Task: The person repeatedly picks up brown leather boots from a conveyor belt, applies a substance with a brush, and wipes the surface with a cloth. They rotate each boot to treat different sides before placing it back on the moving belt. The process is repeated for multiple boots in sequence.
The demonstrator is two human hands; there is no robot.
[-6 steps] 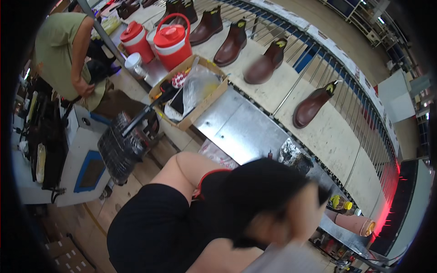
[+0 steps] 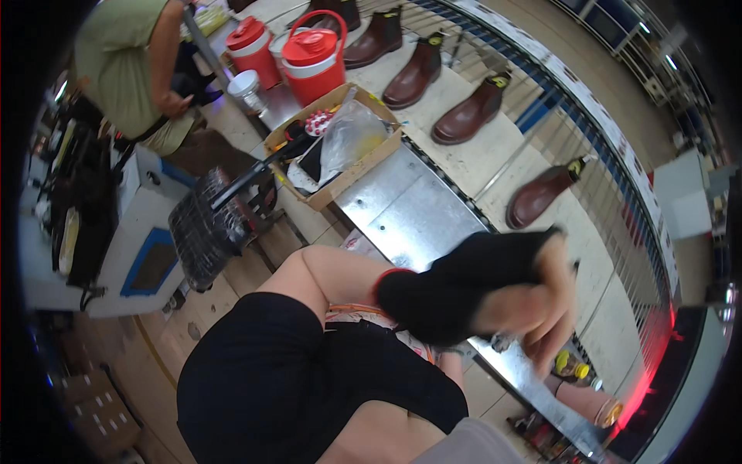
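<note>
My left arm reaches in from the lower left, bent at a bare elbow. A loose black oversleeve (image 2: 456, 282) with a red edge covers its forearm. My left hand (image 2: 558, 298) is raised close in front of me, over the metal tabletop (image 2: 386, 205). Its fingers point downward but are smeared by motion. Blurred bare skin beside them may belong to my right hand (image 2: 510, 311); I cannot separate the two clearly. Whether anything is held there is hidden. The nearest brown ankle boot (image 2: 537, 199) lies on the pale conveyor beyond, apart from the hands.
More brown ankle boots (image 2: 466, 114) line the conveyor (image 2: 495, 155). A cardboard box (image 2: 344, 185) of supplies and red jugs (image 2: 314, 68) stand left. Yellow-capped bottles (image 2: 573, 366) and a pink cylinder (image 2: 589, 404) sit right, near red light. A person in green (image 2: 127, 58) stands far left.
The black oversleeve and the hand have moved up and a little right. My view has shifted slightly, so boots, box and jugs sit a little differently in it.
</note>
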